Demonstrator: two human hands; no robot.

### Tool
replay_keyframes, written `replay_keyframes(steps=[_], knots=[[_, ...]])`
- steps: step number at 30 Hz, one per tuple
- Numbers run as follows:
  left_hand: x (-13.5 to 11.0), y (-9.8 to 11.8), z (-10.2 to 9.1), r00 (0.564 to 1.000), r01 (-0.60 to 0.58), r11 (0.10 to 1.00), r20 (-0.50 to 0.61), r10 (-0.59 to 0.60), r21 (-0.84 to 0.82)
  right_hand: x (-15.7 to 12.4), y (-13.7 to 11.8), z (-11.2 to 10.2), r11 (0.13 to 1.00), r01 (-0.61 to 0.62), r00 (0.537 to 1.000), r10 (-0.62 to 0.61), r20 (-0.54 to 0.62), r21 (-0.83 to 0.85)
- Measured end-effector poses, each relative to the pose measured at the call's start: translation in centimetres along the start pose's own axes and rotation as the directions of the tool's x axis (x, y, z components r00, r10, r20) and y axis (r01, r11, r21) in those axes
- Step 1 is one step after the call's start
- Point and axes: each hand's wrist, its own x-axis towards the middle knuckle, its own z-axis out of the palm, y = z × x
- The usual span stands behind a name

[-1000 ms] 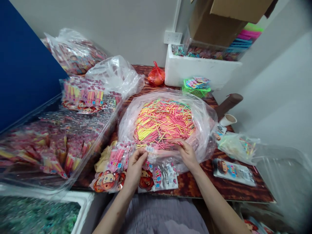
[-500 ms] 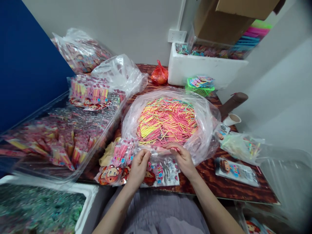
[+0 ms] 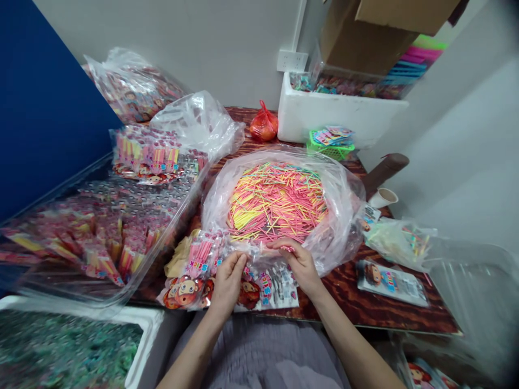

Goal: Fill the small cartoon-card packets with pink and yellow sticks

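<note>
A large clear plastic bag (image 3: 344, 216) lies rolled open in the middle of the table, full of thin pink, yellow and green sticks (image 3: 279, 202). At its near edge my right hand (image 3: 300, 266) is closed around a small bunch of pink sticks (image 3: 287, 249), with their ends showing between the fingers. My left hand (image 3: 227, 281) pinches with thumb and forefinger over the printed packets; what it holds is too small to make out. Beneath both hands lie flat printed plastic packets (image 3: 265, 289). Left of them are filled packets of pink sticks (image 3: 200, 256).
On the left, a clear tray (image 3: 170, 237) holds many filled packets. Below it stands a white foam box (image 3: 152, 324) with green contents. At the back are a red bag (image 3: 264, 127), a green basket (image 3: 332, 151) and another foam box (image 3: 340, 116). A paper cup (image 3: 383, 198) stands right.
Both hands keep nearly the same pose, the right one still closed on its sticks. The whole view has shifted slightly.
</note>
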Motion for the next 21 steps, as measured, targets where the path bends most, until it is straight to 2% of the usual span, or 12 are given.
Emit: replay_keyframes(steps=[8,10,12,14,16,21], knots=[[0.1,-1.1,0.0,1.000,0.008,0.999,0.026,-0.007,-0.044,-0.2,0.0,-0.1,1.000,-0.003,1.000,0.004,0.003,-0.005],[0.0,-1.1,0.1,0.999,-0.018,0.999,0.030,0.020,-0.043,0.3,-0.1,-0.1,0.999,-0.036,0.998,0.037,-0.041,0.021],[0.0,-1.0,0.2,0.997,-0.070,0.997,0.032,0.071,-0.036,1.2,-0.3,0.1,0.987,-0.083,0.986,0.101,-0.129,0.139],[0.1,-0.7,0.4,0.991,-0.124,0.992,0.054,0.126,-0.030,2.5,-0.8,0.4,0.932,-0.110,0.965,0.183,-0.187,0.346],[0.1,-0.4,0.6,0.983,-0.160,0.987,0.091,0.162,-0.029,3.8,-1.4,0.8,0.841,-0.127,0.955,0.247,-0.164,0.525],[0.2,0.0,0.8,0.977,-0.192,0.980,0.088,0.196,-0.050,5.2,-3.4,2.2,0.689,-0.221,0.947,0.321,-0.017,0.691]])
